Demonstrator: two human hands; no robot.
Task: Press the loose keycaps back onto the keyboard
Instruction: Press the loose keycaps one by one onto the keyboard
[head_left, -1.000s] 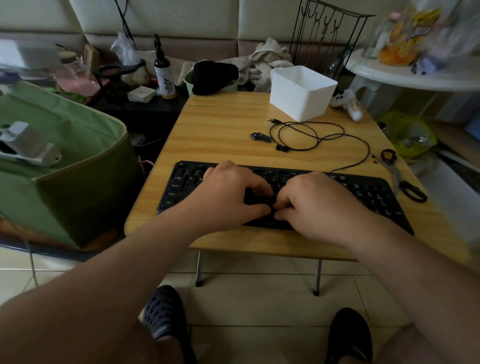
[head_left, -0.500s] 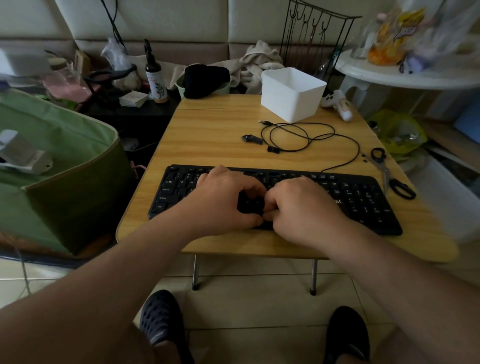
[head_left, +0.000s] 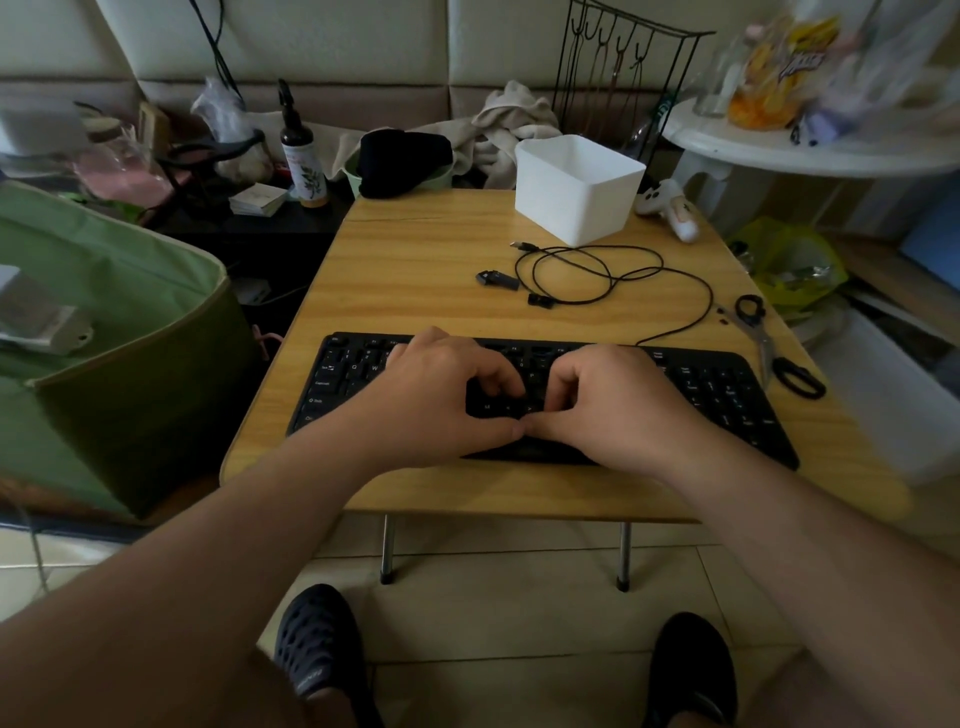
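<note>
Hovering over the keyboard (head_left: 717, 384) on the worktop (head_left: 415, 270), the left hand (head_left: 441, 395) and right hand (head_left: 618, 400) are curling fingers down onto the middle keys, thumbs touching; any keycap grasped is hidden, so each grip is unclear. Both hands are equally near.

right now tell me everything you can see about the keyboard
The keyboard is black, full-width, apparently plastic, with small pale legends. It lies flat along the near edge of the wooden table. A thin black cable runs from its back edge and loops toward the white bin. The left hand and right hand rest on its middle, fingers curled down onto the keys, thumbs touching. Whether a keycap sits under them cannot be told.
</note>
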